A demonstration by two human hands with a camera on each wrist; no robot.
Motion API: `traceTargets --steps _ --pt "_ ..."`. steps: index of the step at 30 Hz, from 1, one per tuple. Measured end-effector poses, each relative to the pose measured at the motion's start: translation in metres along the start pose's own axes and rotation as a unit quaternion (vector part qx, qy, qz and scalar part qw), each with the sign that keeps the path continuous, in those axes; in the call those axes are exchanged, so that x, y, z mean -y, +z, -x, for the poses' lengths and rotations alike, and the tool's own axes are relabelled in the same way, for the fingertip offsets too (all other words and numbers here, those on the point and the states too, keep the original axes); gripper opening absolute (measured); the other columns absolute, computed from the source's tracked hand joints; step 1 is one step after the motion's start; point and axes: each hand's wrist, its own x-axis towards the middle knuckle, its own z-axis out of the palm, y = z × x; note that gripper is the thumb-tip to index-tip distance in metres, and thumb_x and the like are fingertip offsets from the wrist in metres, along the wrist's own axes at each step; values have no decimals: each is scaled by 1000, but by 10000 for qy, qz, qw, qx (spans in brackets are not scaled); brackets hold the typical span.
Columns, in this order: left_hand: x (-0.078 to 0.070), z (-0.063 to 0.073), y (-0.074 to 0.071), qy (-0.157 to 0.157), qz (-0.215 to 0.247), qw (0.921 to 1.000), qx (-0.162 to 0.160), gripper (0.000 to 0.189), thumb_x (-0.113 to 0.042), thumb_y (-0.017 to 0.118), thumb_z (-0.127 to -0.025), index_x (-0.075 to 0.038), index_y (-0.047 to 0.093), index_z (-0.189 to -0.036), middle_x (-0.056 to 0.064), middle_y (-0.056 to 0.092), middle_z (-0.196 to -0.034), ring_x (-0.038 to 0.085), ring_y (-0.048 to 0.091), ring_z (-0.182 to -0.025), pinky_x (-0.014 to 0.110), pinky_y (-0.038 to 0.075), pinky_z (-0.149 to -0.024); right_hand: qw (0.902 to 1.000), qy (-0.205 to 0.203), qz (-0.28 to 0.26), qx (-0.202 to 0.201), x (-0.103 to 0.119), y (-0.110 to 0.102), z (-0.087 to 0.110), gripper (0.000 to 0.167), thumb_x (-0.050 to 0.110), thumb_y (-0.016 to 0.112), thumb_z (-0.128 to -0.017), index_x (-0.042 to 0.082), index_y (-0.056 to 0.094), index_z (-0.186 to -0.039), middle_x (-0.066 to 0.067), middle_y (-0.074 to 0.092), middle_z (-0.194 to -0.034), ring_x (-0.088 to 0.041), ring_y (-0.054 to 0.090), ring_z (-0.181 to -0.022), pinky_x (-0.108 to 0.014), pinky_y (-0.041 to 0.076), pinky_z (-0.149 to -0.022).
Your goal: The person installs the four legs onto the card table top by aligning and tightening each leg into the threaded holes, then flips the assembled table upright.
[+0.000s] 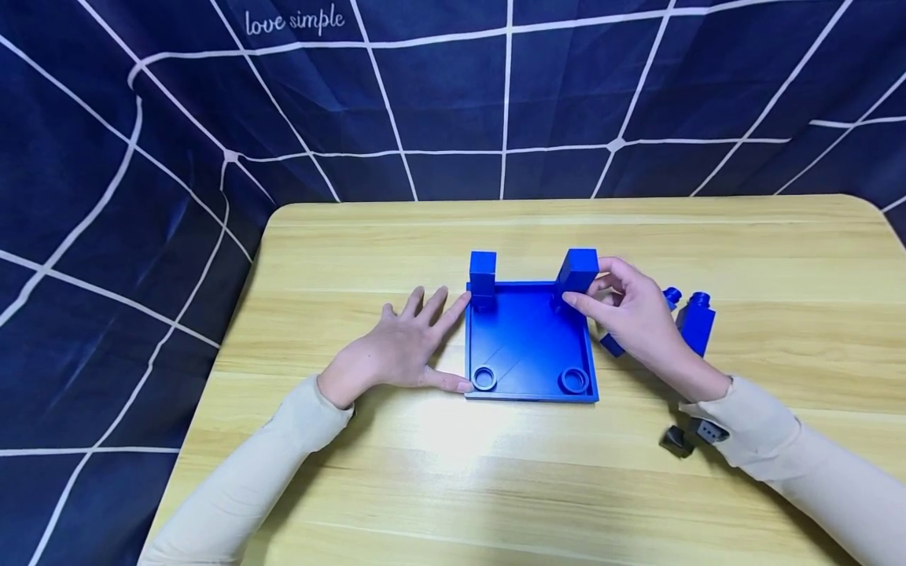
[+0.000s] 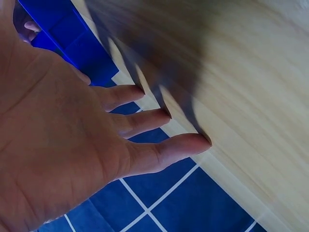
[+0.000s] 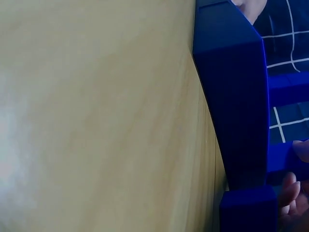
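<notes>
Your spread left hand [image 1: 405, 347] touches the tray [image 1: 527, 342]. Right hand [image 1: 637, 318] pinches its far-right post [image 1: 581, 266]; skewed pressure could tilt it.

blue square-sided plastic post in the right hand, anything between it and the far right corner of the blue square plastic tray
Nothing visible stands in the way: the right hand holds the post at that corner of the tray. The post's base is partly hidden, so I can't tell how it sits.
</notes>
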Motion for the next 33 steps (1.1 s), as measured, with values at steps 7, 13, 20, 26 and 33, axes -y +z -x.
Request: traceTargets --steps 7,13,20,26,33 --pt "0 -1 2 19 -9 10000 -81 131 -93 57 -88 -21 -7 -177 24 10 -179 58 17 -159 85 36 -106 9998 -176 -40 -112 2 2 3 39 25 85 -100 12 70 -134 -10 64 -78 -22 58 -64 -25 43 -56" --pt "0 -1 2 37 -8 9999 -108 131 -92 58 -88 -20 -5 -177 24 11 -179 59 18 -159 85 37 -106 9996 -215 -56 -198 4 3 4 38 23 86 -99 10 71 -131 -10 59 -68 -21 54 -56 -28 38 -48" --pt "-1 -1 0 14 0 10000 -21 131 -92 57 -88 -21 -7 -177 23 10 -180 58 17 -159 85 36 -107 9992 18 -391 76 2 5 5 37 27 79 -104 11 65 -135 -14 66 -77 -23 58 -63 -27 42 -53" --pt "0 0 -2 26 -10 10000 -16 131 -93 57 -88 -21 -7 -177 24 10 -180 59 17 -159 85 36 -106 9988 178 -340 312 3 0 7 36 28 73 -108 13 64 -140 -16 72 -89 -27 63 -74 -27 45 -58" --pt "1 0 -5 16 43 10000 36 131 -93 57 -88 -21 -7 -177 23 9 -180 58 16 -159 84 36 -107 9980 295 8 553 6 -12 10 39 29 67 -111 17 63 -147 -13 72 -101 -28 65 -87 -28 47 -60"
